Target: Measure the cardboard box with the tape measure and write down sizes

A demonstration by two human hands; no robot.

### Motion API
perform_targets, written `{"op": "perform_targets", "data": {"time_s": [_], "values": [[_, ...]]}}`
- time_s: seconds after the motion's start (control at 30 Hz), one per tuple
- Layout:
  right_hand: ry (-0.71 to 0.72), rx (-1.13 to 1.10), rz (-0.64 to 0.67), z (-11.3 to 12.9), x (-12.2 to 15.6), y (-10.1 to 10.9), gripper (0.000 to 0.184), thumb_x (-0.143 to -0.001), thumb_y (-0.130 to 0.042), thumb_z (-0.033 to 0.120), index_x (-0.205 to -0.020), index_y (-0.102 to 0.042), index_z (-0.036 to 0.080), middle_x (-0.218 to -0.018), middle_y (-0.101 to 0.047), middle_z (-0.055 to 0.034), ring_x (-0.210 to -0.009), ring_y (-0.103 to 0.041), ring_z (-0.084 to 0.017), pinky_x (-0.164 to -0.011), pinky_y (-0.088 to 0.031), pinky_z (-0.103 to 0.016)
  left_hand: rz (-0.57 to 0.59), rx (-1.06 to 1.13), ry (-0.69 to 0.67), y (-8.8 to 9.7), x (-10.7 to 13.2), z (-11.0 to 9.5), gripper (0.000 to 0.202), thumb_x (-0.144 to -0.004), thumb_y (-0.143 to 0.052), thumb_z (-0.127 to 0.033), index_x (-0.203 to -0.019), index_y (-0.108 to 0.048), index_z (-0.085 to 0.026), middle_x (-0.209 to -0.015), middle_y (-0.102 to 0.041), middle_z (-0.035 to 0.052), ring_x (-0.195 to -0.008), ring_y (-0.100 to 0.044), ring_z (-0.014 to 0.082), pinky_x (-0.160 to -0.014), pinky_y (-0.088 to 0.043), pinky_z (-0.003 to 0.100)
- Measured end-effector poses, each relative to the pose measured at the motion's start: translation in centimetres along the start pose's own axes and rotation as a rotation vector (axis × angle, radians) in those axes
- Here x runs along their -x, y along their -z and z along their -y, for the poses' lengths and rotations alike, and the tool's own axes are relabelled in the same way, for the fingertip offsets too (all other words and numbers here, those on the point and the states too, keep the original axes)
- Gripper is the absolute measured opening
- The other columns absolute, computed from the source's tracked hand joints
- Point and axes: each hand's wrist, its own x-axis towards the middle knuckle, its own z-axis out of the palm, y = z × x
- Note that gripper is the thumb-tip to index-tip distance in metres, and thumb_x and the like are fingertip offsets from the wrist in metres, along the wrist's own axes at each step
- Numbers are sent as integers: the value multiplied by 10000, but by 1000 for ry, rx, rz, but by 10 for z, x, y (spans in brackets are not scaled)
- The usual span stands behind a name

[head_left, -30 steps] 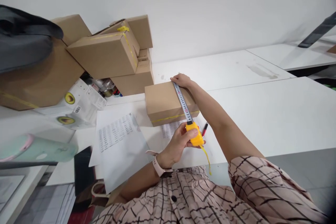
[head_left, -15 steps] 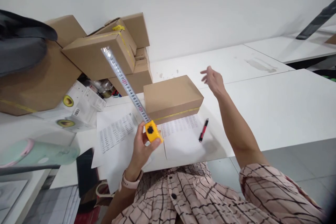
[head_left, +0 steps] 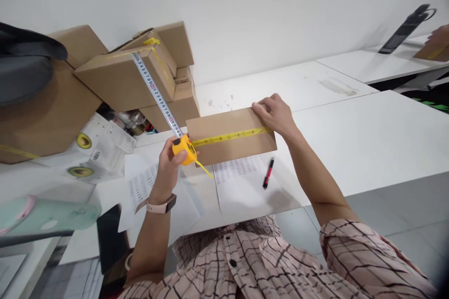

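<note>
My left hand (head_left: 169, 168) is closed around a yellow tape measure (head_left: 184, 149). Its metal blade (head_left: 156, 96) sticks out up and to the left, the free end in front of the stacked cartons; a yellow strap dangles from the case. A cardboard box (head_left: 231, 147) with yellow tape along one face is tilted toward me over the table. My right hand (head_left: 275, 113) grips its upper right corner, thumb on the near face. The left fingers are close to the box's left end; whether they press on it is hidden.
Printed sheets (head_left: 238, 187) lie under the box, with a red and black pen (head_left: 268, 174) on them. Cartons (head_left: 122, 74) are stacked at the back left, near a green bottle (head_left: 52, 217). At far right, another person's hand (head_left: 440, 35) is near a dark bottle (head_left: 403, 30).
My right hand has come down onto the box and taken its corner. The box has tipped so its taped face shows. My left hand has moved left with the tape measure.
</note>
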Motion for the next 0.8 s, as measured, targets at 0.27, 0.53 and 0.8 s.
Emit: {"op": "perform_targets", "data": {"time_s": [0.27, 0.53, 0.8], "values": [[270, 187, 62, 21, -35, -39, 366, -1020, -307, 279, -1010, -663, 193, -1094, -723, -136, -1030, -603, -298, -970, -384, -441, 193, -23, 27, -45, 36, 0, 619, -685, -863, -397, -1212, -571, -254, -1257, -652, 90, -890, -711, 219, -750, -616, 336], [282, 147, 50, 26, -24, -39, 462, -1023, -260, 239, -1424, -490, 217, -1033, -737, -83, -961, -606, -283, -956, -358, -421, 513, 156, 423, -81, 82, 56, 626, -664, -886, -442, -1162, -585, -213, -1312, -612, 122, -876, -705, 209, -788, -581, 353], [334, 220, 109, 26, -26, -37, 506, -1014, -280, 212, -1345, -641, 340, -1064, -722, -61, -947, -555, -270, -906, -345, -429, 494, 180, 488, -94, 99, 82, 666, -626, -909, -437, -1146, -562, -210, -1276, -612, 110, -903, -676, 204, -804, -563, 353]]}}
